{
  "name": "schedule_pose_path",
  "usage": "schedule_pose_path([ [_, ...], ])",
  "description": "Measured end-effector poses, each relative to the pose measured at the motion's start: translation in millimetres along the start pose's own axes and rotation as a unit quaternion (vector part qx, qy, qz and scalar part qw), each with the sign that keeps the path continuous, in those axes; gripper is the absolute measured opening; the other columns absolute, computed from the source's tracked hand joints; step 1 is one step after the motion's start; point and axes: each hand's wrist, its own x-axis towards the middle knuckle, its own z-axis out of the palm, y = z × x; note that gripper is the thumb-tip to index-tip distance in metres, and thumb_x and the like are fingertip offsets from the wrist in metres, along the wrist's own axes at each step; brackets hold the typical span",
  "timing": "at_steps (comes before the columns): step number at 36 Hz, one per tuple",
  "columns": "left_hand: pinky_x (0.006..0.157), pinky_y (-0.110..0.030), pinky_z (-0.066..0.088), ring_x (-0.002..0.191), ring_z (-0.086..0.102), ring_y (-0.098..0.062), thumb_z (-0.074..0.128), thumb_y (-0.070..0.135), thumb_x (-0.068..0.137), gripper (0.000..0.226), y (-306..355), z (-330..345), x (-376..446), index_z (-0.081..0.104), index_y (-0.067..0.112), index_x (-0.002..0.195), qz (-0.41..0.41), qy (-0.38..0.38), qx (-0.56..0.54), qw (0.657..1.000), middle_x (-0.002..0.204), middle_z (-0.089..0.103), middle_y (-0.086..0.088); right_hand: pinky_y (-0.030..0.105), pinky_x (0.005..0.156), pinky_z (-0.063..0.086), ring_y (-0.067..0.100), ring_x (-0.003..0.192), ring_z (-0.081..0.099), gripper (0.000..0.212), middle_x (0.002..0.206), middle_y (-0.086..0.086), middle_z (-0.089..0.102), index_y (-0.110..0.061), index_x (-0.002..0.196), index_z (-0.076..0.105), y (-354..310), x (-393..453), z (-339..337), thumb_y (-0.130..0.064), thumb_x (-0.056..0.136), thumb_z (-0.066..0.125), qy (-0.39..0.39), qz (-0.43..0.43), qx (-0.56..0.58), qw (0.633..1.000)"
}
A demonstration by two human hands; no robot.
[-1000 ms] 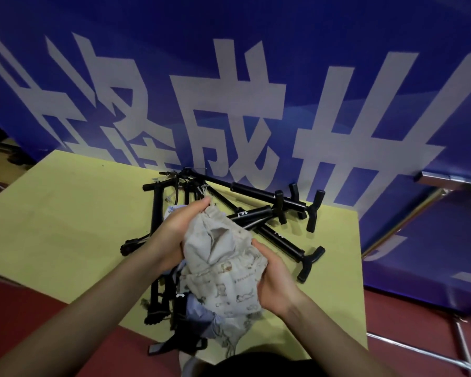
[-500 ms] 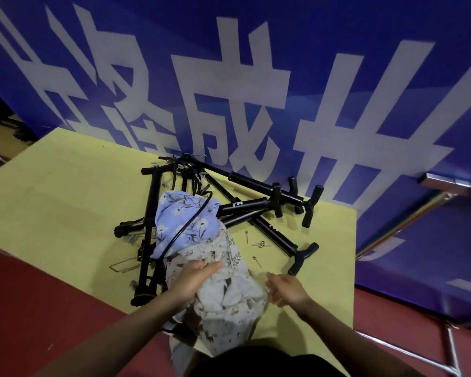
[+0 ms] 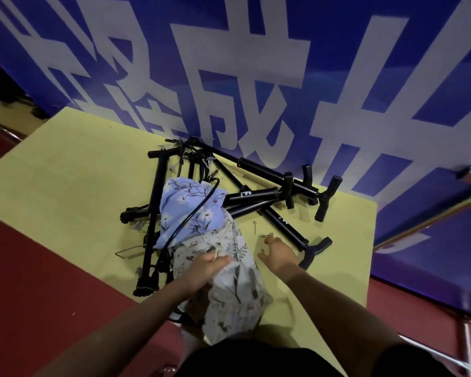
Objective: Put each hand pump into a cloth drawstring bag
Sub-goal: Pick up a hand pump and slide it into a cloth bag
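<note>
Pretty dim overall, soft shadows under the arms on the yellow table. Wide-angle warps the edges, and the far banner looks slightly smeared.

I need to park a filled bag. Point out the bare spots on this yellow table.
Widest bare patch: the yellow table left of the black hand pumps. A narrower one lies beyond the right hand, toward the blue banner. Crowded: the pump pile, the blue floral bag and the beige bag under the left hand.
</note>
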Motion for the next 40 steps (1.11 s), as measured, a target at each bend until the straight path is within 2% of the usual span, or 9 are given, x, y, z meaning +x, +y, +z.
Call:
schedule_pose_path([
  [4, 0.08, -0.026, 0.052, 0.094, 0.066, -0.012, 0.057, 0.046, 0.092, 0.042, 0, 2, 6, 0.066, 0.012, 0.115, -0.016, 0.02, -0.012, 1.0, 0.105, 0.07, -0.002, 0.032, 0.087, 0.045, 0.03, 0.11, 0.059, 0.035, 0.128, 0.013, 0.055, -0.009, 0.128, 0.049, -2, 6, 5, -0.019, 0.095, 0.053, -0.007, -0.043, -0.039, 0.998],
  [6, 0.087, -0.035, 0.051, 0.094, 0.067, -0.017, 0.058, 0.05, 0.089, 0.046, -3, 2, 9, 0.068, 0.011, 0.11, -0.028, 0.032, -0.016, 0.999, 0.104, 0.071, -0.005, 0.031, 0.08, 0.044, 0.031, 0.105, 0.06, 0.028, 0.122, 0.015, 0.057, -0.006, 0.122, 0.05, -2, 6, 7, -0.01, 0.094, 0.047, -0.011, -0.052, -0.068, 0.996],
  [11, 0.066, -0.033, 0.035, 0.062, 0.048, -0.018, 0.062, 0.062, 0.075, 0.051, -10, 1, 13, 0.056, 0.012, 0.07, -0.044, 0.056, -0.021, 0.997, 0.066, 0.048, -0.01, 0.033, 0.081, 0.045, 0.032, 0.104, 0.059, 0.031, 0.117, 0.017, 0.057, -0.002, 0.121, 0.048, -7, 4, 15, 0.001, 0.092, 0.041, -0.03, -0.07, -0.117, 0.99],
  [14, 0.066, -0.033, 0.038, 0.062, 0.051, -0.02, 0.062, 0.068, 0.069, 0.055, -20, 0, 19, 0.059, 0.014, 0.074, -0.056, 0.047, -0.031, 0.997, 0.069, 0.052, -0.011, 0.034, 0.083, 0.046, 0.031, 0.106, 0.059, 0.031, 0.117, 0.016, 0.058, -0.003, 0.121, 0.049, -11, -1, 19, -0.002, 0.091, 0.043, -0.034, -0.054, -0.117, 0.991],
  [20, 0.082, -0.035, 0.051, 0.088, 0.069, -0.03, 0.058, 0.027, 0.095, 0.035, -3, 3, 8, 0.069, -0.006, 0.1, -0.058, 0.05, -0.09, 0.993, 0.094, 0.072, -0.02, 0.028, 0.07, 0.038, 0.027, 0.092, 0.055, 0.018, 0.098, 0.011, 0.058, -0.012, 0.103, 0.053, -4, -17, 22, -0.02, 0.088, 0.053, -0.033, -0.022, -0.04, 0.998],
  [27, 0.095, -0.04, 0.049, 0.101, 0.065, -0.026, 0.057, 0.028, 0.095, 0.029, 5, 13, -4, 0.068, 0.007, 0.112, -0.051, 0.058, -0.096, 0.992, 0.108, 0.07, -0.012, 0.022, 0.058, 0.036, 0.017, 0.07, 0.056, 0.017, 0.071, 0.003, 0.061, -0.018, 0.07, 0.059, 20, -43, 35, -0.021, 0.087, 0.06, 0.006, 0.05, 0.14, 0.989],
  [32, 0.08, -0.029, 0.051, 0.091, 0.065, -0.019, 0.055, 0.019, 0.096, 0.018, 24, 22, -10, 0.066, 0.007, 0.104, -0.047, 0.066, -0.127, 0.989, 0.096, 0.069, -0.006, 0.02, 0.049, 0.041, 0.014, 0.052, 0.05, 0.025, 0.056, 0.001, 0.059, -0.013, 0.066, 0.066, 3, -58, 11, -0.012, 0.09, 0.06, 0.032, 0.095, 0.38, 0.92],
  [36, 0.073, -0.024, 0.046, 0.094, 0.061, -0.016, 0.054, 0.02, 0.097, 0.022, 49, 33, -16, 0.061, 0.006, 0.112, -0.009, 0.071, -0.14, 0.988, 0.108, 0.066, -0.007, 0.019, 0.048, 0.042, 0.01, 0.047, 0.05, 0.017, 0.055, -0.001, 0.06, -0.006, 0.08, 0.07, -18, -91, -15, -0.005, 0.093, 0.059, 0.021, 0.024, 0.525, 0.851],
  [40, 0.064, -0.018, 0.048, 0.084, 0.061, -0.012, 0.053, 0.018, 0.097, 0.011, 70, 48, -33, 0.061, 0.017, 0.09, 0.048, 0.061, -0.147, 0.986, 0.096, 0.067, -0.005, 0.021, 0.049, 0.044, 0.013, 0.052, 0.056, 0.017, 0.063, 0.007, 0.065, -0.003, 0.084, 0.071, -25, -130, -22, 0.002, 0.092, 0.057, 0.025, -0.019, 0.615, 0.788],
])
